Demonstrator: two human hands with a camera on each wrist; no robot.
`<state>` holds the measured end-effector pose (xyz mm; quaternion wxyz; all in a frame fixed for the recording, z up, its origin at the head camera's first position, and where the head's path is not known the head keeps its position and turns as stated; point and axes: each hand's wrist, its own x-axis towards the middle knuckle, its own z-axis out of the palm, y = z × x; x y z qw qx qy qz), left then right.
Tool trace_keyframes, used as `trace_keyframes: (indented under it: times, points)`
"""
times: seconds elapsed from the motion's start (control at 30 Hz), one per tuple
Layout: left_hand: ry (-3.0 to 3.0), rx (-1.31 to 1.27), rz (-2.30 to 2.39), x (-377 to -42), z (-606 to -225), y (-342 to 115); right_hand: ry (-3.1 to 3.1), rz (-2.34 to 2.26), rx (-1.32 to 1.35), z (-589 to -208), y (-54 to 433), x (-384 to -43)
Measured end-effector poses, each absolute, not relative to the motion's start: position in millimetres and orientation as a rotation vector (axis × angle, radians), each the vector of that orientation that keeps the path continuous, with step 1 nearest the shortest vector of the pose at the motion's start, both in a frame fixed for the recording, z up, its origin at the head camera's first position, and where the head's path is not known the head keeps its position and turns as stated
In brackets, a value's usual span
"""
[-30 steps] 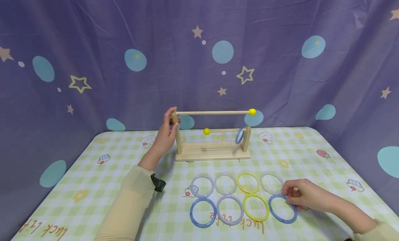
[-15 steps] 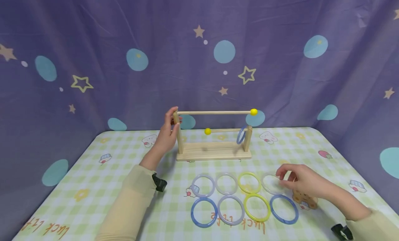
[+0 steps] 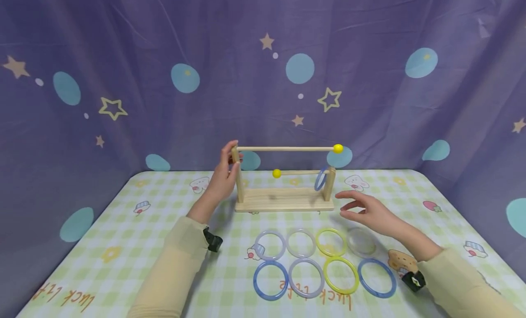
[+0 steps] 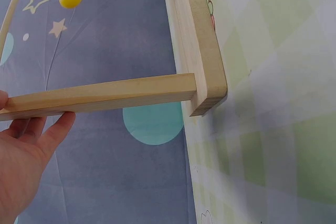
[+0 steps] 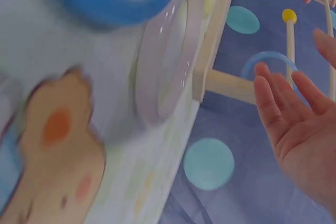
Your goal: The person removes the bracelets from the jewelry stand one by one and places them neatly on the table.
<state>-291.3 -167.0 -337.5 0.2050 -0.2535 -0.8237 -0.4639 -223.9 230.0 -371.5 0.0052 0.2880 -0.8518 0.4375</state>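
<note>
In the head view, my left hand point(image 3: 222, 180) grips the tall left post of a wooden ring stand point(image 3: 283, 199). The left wrist view shows the post point(image 4: 121, 92) between thumb and fingers. A blue ring point(image 3: 316, 185) hangs on the stand's lower peg, against the short right post. My right hand point(image 3: 371, 214) hovers in front and to the right of that post, holding nothing, thumb and fingers apart. In the right wrist view its fingers point(image 5: 273, 106) overlap the stand, without clear contact.
Several rings lie in two rows before the stand, including a yellow ring point(image 3: 343, 291), a blue ring point(image 3: 255, 281), another blue ring point(image 3: 395, 281) and lilac or clear ones. The upper peg point(image 3: 287, 149) ends in a yellow ball point(image 3: 338, 148). A purple curtain point(image 3: 230, 57) hangs behind the table.
My right hand has left the front right blue ring and moved up and left toward the stand, its fingers spreading. The left hand keeps its grip on the post.
</note>
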Motion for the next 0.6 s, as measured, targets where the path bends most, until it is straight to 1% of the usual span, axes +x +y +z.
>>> trace_keyframes:
  times: [0.2,0.33,0.6]
  points:
    - [-2.292,-0.700,-1.289,-292.6,-338.7,-166.4,-2.632,1.542,0.900,-376.2,214.8,-243.3]
    - [-2.294,-0.693,-1.294,-292.2,-338.3,-166.1,-2.654,1.609,0.843,-377.7,207.0,-249.6]
    - [-2.287,-0.706,-1.288,-292.6,-338.3,-165.5,-2.628,1.676,0.858,-384.4,194.1,-258.5]
